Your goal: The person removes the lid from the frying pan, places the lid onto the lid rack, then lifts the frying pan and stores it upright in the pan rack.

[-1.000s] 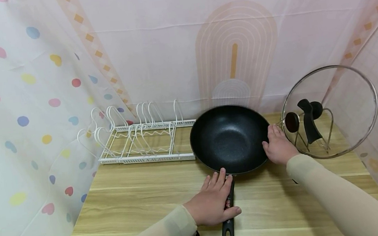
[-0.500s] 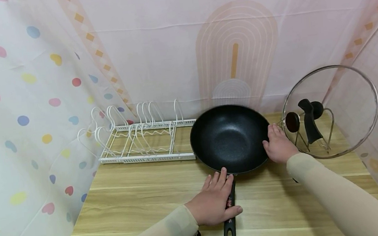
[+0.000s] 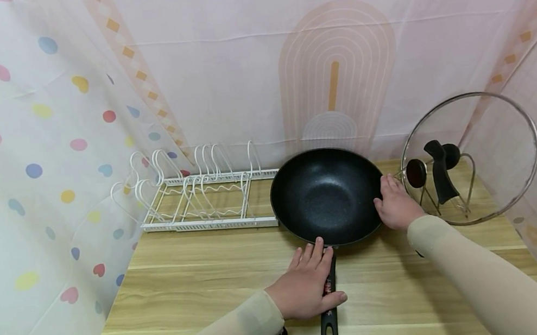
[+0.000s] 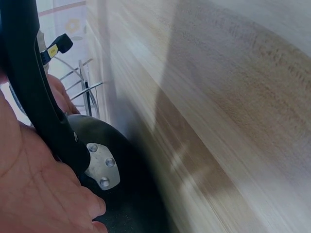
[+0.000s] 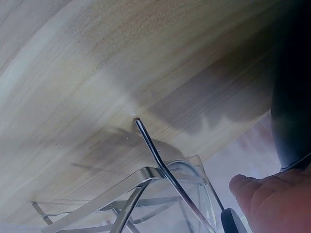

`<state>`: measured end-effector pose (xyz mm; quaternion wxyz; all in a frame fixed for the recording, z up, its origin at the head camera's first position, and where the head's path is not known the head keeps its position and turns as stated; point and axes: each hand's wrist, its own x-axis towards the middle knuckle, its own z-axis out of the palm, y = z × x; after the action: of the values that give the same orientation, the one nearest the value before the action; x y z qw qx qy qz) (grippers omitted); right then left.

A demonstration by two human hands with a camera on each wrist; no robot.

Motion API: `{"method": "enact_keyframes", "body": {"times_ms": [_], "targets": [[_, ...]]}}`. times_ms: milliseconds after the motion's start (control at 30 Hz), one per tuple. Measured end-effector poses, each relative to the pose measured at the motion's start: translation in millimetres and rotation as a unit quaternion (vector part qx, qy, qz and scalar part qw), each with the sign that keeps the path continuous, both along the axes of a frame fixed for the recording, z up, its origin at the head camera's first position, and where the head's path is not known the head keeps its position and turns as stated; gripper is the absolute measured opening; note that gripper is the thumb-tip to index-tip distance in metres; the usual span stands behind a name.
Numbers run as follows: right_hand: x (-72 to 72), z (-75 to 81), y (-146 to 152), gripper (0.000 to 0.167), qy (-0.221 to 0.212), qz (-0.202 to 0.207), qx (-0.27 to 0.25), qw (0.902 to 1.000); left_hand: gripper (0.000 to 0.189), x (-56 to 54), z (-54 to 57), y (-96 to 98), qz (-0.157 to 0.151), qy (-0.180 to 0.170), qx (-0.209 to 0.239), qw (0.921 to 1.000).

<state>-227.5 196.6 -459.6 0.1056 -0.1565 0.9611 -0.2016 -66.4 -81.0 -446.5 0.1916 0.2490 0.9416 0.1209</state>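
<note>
A black wok (image 3: 328,199) rests on the wooden table, its long handle (image 3: 329,327) pointing toward me. My left hand (image 3: 302,284) lies over the handle with straight, spread fingers, the fingertips near the wok's front rim. In the left wrist view, the palm (image 4: 39,184) is against the handle beside a riveted metal bracket (image 4: 103,166). With fingers extended, my right hand (image 3: 397,206) touches the wok's right rim. The right wrist view shows its fingertips (image 5: 248,191) beside the wok's dark outer wall (image 5: 294,111).
A white wire dish rack (image 3: 225,225) stands left of the wok. On the right, a glass lid (image 3: 494,165) with a black handle (image 3: 441,174) stands upright in a metal stand (image 3: 471,179). Patterned curtains (image 3: 220,85) hang behind the wooden table (image 3: 201,278).
The wok's handle end has swung slightly to the right, and my left hand has shifted right with it. My right hand stays at the rim, almost unmoved.
</note>
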Motion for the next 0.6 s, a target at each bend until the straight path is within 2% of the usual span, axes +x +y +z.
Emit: {"method": "enact_keyframes", "body": {"times_ms": [600], "targets": [[-4.4, -3.5, 1.2, 0.07, -0.012, -0.001, -0.007, 0.9999, 0.094, -0.4, 0.2, 2.8, 0.0, 0.003, -0.002, 1.0]]}}
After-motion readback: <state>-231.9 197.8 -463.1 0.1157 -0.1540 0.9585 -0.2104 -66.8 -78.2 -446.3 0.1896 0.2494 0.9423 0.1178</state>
